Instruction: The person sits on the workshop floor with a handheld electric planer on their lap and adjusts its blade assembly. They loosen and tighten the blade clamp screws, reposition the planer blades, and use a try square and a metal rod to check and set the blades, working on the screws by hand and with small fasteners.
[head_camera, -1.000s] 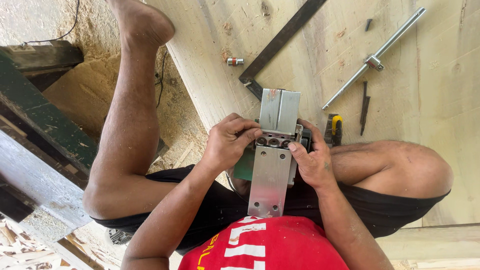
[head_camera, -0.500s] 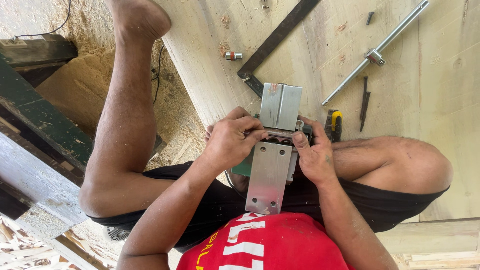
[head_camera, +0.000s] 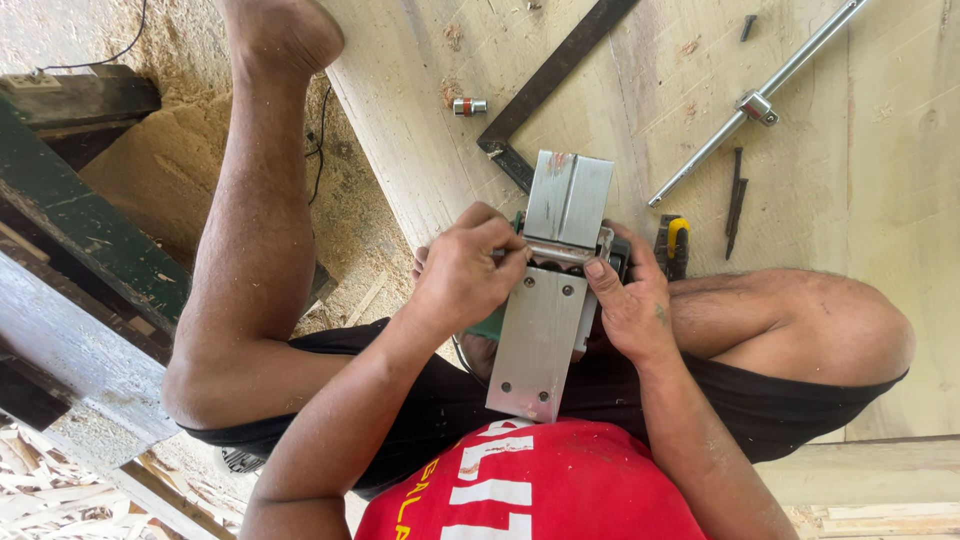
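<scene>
Both hands are gripping an upturned electric planer (head_camera: 555, 290) near the plank's (head_camera: 620, 110) near edge, left hand (head_camera: 465, 275) probably at the blade drum, right hand (head_camera: 630, 305) steadying, so fingertips should be staying off the cutter.

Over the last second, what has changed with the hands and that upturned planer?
Very little. The left hand has edged its fingertips further in over the slot between the two metal plates of the planer. The right hand grips the planer's side as before. The planer sits in the lap the same way, and the steel square, the long metal bar and the small socket lie unmoved on the plank.
</scene>
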